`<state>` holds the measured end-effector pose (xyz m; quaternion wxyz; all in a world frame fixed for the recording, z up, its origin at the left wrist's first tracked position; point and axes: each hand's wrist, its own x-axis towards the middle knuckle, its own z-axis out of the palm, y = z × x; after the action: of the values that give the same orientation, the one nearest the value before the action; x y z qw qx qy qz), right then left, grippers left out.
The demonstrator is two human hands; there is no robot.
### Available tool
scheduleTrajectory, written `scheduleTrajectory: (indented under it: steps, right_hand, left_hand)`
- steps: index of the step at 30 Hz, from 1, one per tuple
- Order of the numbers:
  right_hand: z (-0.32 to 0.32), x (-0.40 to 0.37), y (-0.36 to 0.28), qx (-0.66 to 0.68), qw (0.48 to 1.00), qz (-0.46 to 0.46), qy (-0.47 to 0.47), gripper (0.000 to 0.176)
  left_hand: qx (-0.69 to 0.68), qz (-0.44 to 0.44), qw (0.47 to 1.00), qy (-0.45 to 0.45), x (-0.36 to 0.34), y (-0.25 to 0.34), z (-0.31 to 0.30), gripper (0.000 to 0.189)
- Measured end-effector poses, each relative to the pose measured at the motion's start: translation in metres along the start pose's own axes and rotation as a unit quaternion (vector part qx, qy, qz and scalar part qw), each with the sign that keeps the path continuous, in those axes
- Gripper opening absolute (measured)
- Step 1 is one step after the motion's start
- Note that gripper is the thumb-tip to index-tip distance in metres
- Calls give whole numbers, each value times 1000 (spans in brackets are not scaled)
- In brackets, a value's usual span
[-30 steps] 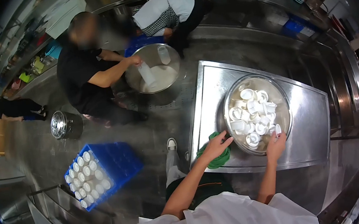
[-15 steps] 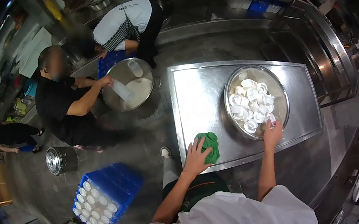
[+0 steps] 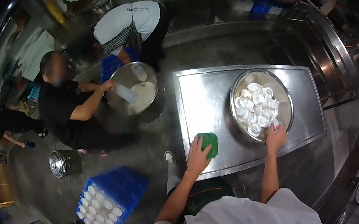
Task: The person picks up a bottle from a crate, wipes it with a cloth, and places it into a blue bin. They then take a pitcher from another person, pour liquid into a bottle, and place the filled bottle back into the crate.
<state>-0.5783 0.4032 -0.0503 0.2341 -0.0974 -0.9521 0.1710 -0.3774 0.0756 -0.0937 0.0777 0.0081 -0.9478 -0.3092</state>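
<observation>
A crumpled green cloth (image 3: 209, 145) lies near the front left of the steel table (image 3: 206, 108). My left hand (image 3: 197, 156) rests over its left side, the fingers bent onto it. To the right stands a large round steel bowl (image 3: 236, 122) with many white plastic lids (image 3: 258, 110) heaped in it. At the bowl's near rim, my right hand (image 3: 276, 137) pinches a small white piece (image 3: 275, 123), which looks like one of the lids. My fingers partly cover that piece.
A blue crate (image 3: 127, 182) with white-capped bottles stands on the floor at left, near a lidded steel pot (image 3: 57, 164). Beyond, a person in black (image 3: 59, 109) holds a clear container (image 3: 126, 93) over a big steel pot (image 3: 120, 108). Another person (image 3: 140, 19) bends behind it.
My left hand and the green cloth have shifted slightly away from the table's near edge. My right hand stays at the bowl rim. A person at far left has moved, and the view has shifted a little.
</observation>
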Motion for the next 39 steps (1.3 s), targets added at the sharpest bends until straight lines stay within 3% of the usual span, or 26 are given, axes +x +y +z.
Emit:
scheduleTrajectory:
  steps: [2, 7, 10, 12, 14, 16, 18, 21, 23, 24, 26, 27, 28, 30, 32, 33, 34, 35, 36, 39]
  right_hand:
    - [1, 2, -2, -15, 1000, -7, 6, 33]
    - [-4, 2, -3, 41, 999, -10, 2, 31]
    - [-5, 1, -6, 42, 999, 0, -7, 29]
    - [-3, 2, -9, 53, 999, 11, 3, 29]
    - [-7, 1, -12, 69, 997, 23, 7, 29]
    - [-10, 3, -15, 74, 997, 18, -9, 30]
    - [-11, 2, -14, 78, 997, 11, -8, 31]
    - [-9, 4, -10, 85, 996, -3, -5, 31]
    - [-8, -1, -7, 90, 996, -2, -2, 30]
    - [-10, 0, -9, 83, 997, -2, -6, 29]
    - [-9, 4, -12, 79, 997, -12, -7, 29]
    - [-6, 3, -8, 78, 997, -9, -4, 28]
    - [-6, 2, -6, 77, 997, -7, -2, 27]
    - [-10, -1, -1, 48, 999, -9, 1, 27]
    - [-2, 1, 6, 38, 999, -11, 14, 30]
    - [6, 1, 15, 59, 998, -11, 19, 33]
    - [5, 2, 8, 61, 998, -21, 18, 38]
    - [-1, 3, -3, 38, 999, -22, -8, 38]
    - [5, 2, 1, 41, 999, -28, -5, 38]
    - [2, 5, -10, 19, 999, 2, -32, 39]
  left_hand:
    - [24, 24, 999, 37, 57, -14, 1, 68]
    - [15, 93, 993, 71, 249, -95, -7, 54]
    - [49, -45, 980, 189, 313, -123, -22, 43]
    - [107, -49, 962, 245, 309, -120, -7, 43]
    - [-21, -30, 992, 124, 267, -99, 6, 40]
    - [-122, 97, 987, -38, 219, -60, 22, 37]
    - [-131, 270, 943, -142, 181, -29, 37, 36]
    - [-117, 252, 947, -159, 202, -37, 43, 37]
    - [-52, 261, 964, -22, 239, -55, 25, 35]
    - [-87, 192, 976, -56, 264, -74, 14, 35]
    - [-43, 90, 994, 49, 298, -106, -9, 37]
    - [34, 48, 982, 177, 300, -114, -16, 36]
    - [58, -18, 976, 208, 299, -123, -19, 36]
    - [100, -55, 956, 269, 273, -114, -20, 31]
    - [83, -124, 969, 197, 228, -89, -5, 25]
    - [23, 12, 978, 205, 204, -95, 14, 19]
    - [10, -22, 993, 118, 172, -64, 9, 23]
    - [-39, 6, 990, 136, 144, -35, 8, 33]
    - [-46, 27, 995, 90, 118, -8, -2, 46]
    - [6, 87, 993, 74, 91, 7, 21, 54]
